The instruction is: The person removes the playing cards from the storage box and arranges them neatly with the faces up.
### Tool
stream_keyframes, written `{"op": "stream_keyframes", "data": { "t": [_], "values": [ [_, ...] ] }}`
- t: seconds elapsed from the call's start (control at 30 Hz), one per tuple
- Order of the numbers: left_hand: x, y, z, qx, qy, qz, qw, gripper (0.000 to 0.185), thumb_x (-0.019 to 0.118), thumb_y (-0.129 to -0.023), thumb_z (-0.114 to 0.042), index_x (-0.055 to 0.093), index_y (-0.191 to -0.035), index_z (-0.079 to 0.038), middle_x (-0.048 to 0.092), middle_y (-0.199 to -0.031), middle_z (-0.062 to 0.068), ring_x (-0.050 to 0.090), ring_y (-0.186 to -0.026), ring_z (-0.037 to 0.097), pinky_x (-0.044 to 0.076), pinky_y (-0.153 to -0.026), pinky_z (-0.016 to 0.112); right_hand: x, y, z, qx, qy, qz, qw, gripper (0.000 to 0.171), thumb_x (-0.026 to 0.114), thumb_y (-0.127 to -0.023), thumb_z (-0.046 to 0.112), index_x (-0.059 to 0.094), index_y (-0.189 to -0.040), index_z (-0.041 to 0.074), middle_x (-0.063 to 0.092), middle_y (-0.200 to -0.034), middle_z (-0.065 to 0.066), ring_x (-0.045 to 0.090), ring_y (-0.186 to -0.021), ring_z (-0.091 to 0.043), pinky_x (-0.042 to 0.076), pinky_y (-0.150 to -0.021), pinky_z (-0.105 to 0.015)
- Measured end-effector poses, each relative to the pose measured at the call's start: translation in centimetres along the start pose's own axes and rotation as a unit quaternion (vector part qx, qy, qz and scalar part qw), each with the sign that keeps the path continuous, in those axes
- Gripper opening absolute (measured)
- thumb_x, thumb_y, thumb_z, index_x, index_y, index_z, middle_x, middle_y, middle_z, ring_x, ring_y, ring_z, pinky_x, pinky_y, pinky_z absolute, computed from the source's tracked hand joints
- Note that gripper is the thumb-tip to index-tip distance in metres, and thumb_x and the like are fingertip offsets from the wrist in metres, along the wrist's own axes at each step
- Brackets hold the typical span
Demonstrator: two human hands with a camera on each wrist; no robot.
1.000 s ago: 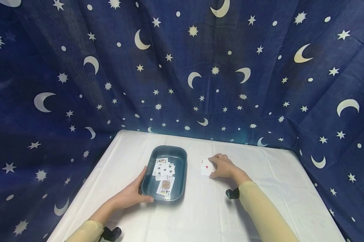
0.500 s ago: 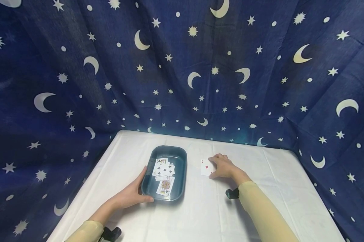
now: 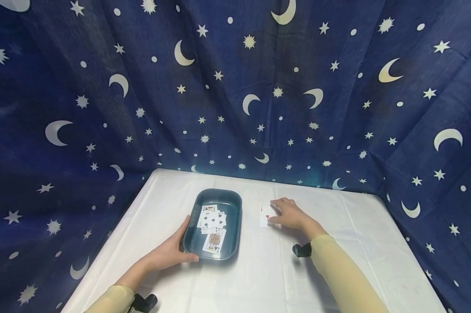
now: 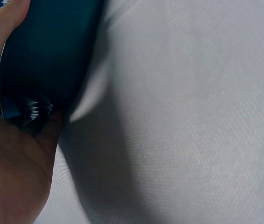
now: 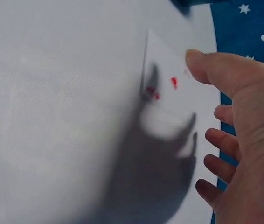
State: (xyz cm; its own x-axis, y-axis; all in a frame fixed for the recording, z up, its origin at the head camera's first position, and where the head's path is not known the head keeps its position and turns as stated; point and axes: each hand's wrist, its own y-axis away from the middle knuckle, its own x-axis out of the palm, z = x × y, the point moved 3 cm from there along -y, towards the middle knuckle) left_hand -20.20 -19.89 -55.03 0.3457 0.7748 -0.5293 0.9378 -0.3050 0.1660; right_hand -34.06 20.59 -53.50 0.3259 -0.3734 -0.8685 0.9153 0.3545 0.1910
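A dark teal plastic tray [image 3: 235,230] stands on the table, left of centre in the head view. My left hand [image 3: 166,252] grips its near left corner, thumb along the near side and fingers along the left side; the tray wall [image 4: 52,51] fills the upper left of the left wrist view. Several playing cards lie face up and overlapping inside it, with a king of spades [image 3: 214,241] nearest me. To the right, an ace of hearts [image 3: 265,219] lies face up. My right hand [image 3: 290,215] hovers over its right part, thumb extended [image 5: 216,70] and fingers loosely bent, holding nothing.
A white cloth [image 3: 255,278] covers the table. Behind and beside it hangs a dark blue curtain [image 3: 227,108] with moons and stars. A black wrist camera [image 3: 302,250] sits below the right wrist, another [image 3: 144,303] by the left wrist.
My right thumb has moved from the ace's lower right corner up and left over the card, and the hand has shifted slightly. The left hand, tray and cards have stayed in place.
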Motion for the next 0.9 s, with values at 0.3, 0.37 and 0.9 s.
{"op": "stream_keyframes", "data": {
  "t": [0.3, 0.37, 0.9],
  "values": [
    [0.1, -0.2, 0.2, -0.007, -0.011, -0.008, 0.9999, 0.137, 0.092, -0.073, -0.047, -0.004, -0.166, -0.016, 0.002, -0.171, 0.013, 0.006, -0.156, 0.034, 0.015, -0.122, 0.055, -1.5, 0.0, 3.9, -0.066, -0.009, -0.025, 0.997, 0.074, 0.072, -0.092, 0.046, 0.047, -0.154, 0.015, 0.042, -0.156, -0.015, 0.033, -0.144, -0.037, 0.031, -0.117, -0.058],
    [0.1, -0.2, 0.2, -0.009, -0.014, -0.009, 0.9998, 0.137, 0.092, -0.072, -0.047, -0.004, -0.166, -0.017, 0.003, -0.171, 0.013, 0.007, -0.155, 0.035, 0.015, -0.122, 0.055, -1.5, -0.1, 5.0, -0.085, -0.003, -0.034, 0.996, 0.072, 0.072, -0.093, 0.046, 0.048, -0.154, 0.016, 0.044, -0.155, -0.013, 0.035, -0.143, -0.035, 0.033, -0.116, -0.057],
    [0.1, -0.1, -0.2, -0.002, -0.02, -0.008, 0.9998, 0.136, 0.091, -0.074, -0.048, -0.004, -0.166, -0.014, 0.002, -0.171, 0.015, 0.006, -0.155, 0.038, 0.014, -0.121, 0.057, 0.3, -0.8, 12.9, -0.182, 0.008, -0.045, 0.982, 0.069, 0.074, -0.092, 0.043, 0.05, -0.153, 0.02, 0.046, -0.155, -0.005, 0.035, -0.146, -0.026, 0.03, -0.12, -0.046]
  ]
}}
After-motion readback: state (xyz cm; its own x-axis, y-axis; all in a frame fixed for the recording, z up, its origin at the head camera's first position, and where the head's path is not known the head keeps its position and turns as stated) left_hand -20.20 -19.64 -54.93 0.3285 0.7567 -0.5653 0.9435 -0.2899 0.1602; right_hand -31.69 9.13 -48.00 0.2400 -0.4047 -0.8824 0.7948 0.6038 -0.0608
